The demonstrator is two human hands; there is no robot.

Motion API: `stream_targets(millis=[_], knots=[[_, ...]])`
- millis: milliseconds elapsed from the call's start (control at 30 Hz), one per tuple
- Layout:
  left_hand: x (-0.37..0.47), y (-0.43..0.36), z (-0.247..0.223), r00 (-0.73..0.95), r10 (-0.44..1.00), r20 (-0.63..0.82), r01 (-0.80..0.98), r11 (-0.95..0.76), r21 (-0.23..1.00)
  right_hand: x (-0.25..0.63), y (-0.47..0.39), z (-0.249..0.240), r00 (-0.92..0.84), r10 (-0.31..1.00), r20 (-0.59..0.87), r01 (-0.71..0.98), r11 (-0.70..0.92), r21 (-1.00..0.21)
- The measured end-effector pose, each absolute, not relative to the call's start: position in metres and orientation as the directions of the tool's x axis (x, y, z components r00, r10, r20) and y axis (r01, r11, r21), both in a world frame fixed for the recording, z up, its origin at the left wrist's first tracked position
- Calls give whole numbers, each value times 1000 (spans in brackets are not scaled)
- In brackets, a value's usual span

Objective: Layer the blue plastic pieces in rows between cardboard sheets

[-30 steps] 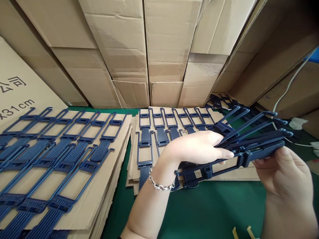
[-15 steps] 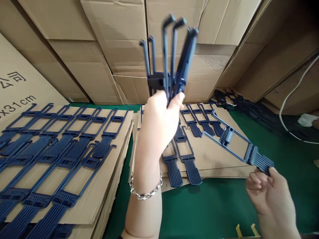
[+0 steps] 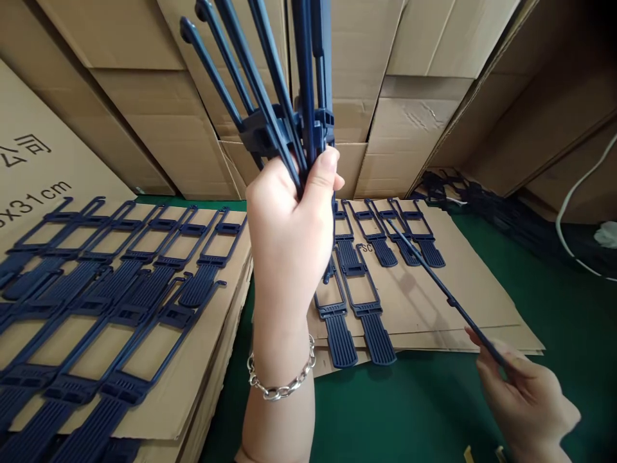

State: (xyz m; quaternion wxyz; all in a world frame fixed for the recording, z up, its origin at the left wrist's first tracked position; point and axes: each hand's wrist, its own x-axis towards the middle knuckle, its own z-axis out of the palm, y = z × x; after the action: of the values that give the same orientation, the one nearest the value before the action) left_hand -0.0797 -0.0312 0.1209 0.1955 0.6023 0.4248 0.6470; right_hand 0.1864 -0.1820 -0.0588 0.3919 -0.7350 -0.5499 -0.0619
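Surface: green felt-like table top [image 3: 409,411], walled at the back by stacked brown cardboard cartons [image 3: 144,96], bearing two piles of flat cardboard sheets, the left pile [image 3: 202,360] and the middle pile [image 3: 482,302], each laid with rows of dark blue plastic strap-shaped frames [image 3: 120,302]; bare green lies between the piles and along the near edge. Left hand [image 3: 289,238]: raised at centre, fingers closed tight round an upright bundle of dark blue plastic frames [image 3: 284,96] fanning past the top edge. Right hand [image 3: 525,399]: low right, fingertips pinched on the end of a single dark blue frame seen edge-on [image 3: 434,276], slanting over the middle pile.
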Motion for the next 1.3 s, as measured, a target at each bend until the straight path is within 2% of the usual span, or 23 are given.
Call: stream_targets(millis=[100, 200, 267, 333, 467, 567, 733, 867, 967, 1133, 1300], knots=[[-77, -30, 120, -203, 749, 631, 246, -585, 773, 200, -188, -76, 177, 768, 616, 968, -24, -248], [-75, -29, 119, -195, 742, 642, 244, -597, 764, 199, -193, -83, 31, 708, 706, 993, 57, -101], [-74, -29, 119, -180, 751, 636, 258, -588, 767, 194, -195, -84, -31, 650, 760, 994, 101, -46], [-74, -31, 120, -162, 770, 617, 275, -565, 778, 190, -197, -85, -51, 636, 770, 987, 151, -59], [-72, -32, 121, -168, 786, 595, 277, -542, 794, 195, -205, -96, -58, 724, 688, 943, 267, -201], [-71, -32, 120, -178, 780, 600, 267, -548, 793, 203, -210, -108, -80, 778, 623, 933, 280, -229], [-72, -34, 123, -164, 792, 589, 278, -535, 797, 200, -210, -105, -125, 831, 542, 935, 281, -215], [-75, -36, 125, -141, 799, 585, 276, -536, 798, 185, -204, -86, -163, 738, 655, 934, 329, -138], [-75, -33, 123, -126, 803, 582, 251, -542, 802, 176, -198, -78, -194, 704, 683, 924, 364, -113], [-67, -17, 111, 21, 871, 492, 202, -485, 851, 170, -192, -79, -242, 701, 671, 911, 403, -92], [-55, -10, 102, 150, 912, 382, 354, -411, 840, 164, -190, -76, -243, 726, 643, 922, 379, -80]])
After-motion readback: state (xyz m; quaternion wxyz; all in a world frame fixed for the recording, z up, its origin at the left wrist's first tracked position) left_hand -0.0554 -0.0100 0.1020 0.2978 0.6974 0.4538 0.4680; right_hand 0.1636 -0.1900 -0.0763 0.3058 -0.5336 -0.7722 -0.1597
